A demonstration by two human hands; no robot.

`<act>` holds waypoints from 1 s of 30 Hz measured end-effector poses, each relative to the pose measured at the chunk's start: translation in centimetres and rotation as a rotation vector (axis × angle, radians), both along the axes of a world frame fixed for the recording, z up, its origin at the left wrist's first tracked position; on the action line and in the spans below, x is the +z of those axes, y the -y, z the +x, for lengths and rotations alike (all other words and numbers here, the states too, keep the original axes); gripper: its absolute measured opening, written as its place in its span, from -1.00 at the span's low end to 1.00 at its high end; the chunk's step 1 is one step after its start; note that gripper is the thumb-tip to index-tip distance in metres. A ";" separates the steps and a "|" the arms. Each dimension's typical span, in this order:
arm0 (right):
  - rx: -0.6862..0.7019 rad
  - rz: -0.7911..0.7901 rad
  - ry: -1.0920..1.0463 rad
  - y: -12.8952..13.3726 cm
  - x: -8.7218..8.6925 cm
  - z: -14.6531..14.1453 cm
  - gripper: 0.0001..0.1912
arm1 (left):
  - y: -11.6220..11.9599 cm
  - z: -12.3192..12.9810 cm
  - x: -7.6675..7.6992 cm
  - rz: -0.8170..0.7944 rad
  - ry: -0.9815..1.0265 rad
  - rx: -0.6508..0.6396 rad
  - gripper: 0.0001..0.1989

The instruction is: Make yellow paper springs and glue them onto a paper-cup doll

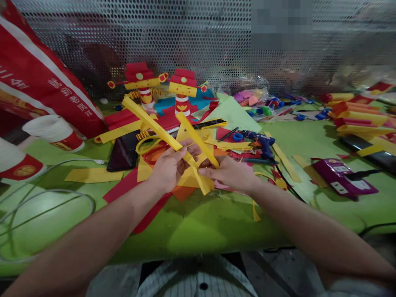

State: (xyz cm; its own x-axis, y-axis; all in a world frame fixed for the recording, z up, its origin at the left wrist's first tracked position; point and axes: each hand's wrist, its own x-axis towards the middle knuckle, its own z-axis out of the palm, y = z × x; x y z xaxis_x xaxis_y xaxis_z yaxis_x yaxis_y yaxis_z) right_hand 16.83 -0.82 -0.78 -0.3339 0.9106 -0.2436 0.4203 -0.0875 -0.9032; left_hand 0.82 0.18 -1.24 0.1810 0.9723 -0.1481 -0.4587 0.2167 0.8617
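Over green tabletop point(213, 231), left fingers point(178, 156) and right fingers point(213, 173) pinch yellow paper point(154, 127).

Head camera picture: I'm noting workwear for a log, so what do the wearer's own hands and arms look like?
The left hand and right hand are ungloved, with no watch or bracelet visible. Both forearms are bare; a pale, blurred sleeve edge seems to show by the right elbow. The shirt is pale with dark stripes.

Perforated metal panel point(210, 37) behind glossy green table point(192, 239); greyish floor point(114, 279) below; light dim.
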 end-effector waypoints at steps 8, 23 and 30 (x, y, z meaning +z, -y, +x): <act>0.016 -0.071 -0.186 0.0 -0.2 -0.4 -0.82 | 0.3 -0.3 -0.5 -0.046 -0.168 -0.136 -0.82; 0.049 -0.043 -0.039 0.2 0.3 -0.7 -0.82 | 0.6 0.1 -1.0 0.110 -0.326 -0.065 -0.84; -0.006 -0.101 -0.271 -0.2 -0.8 -0.3 -0.66 | 0.8 0.2 -0.8 -0.035 -0.305 -0.260 -0.78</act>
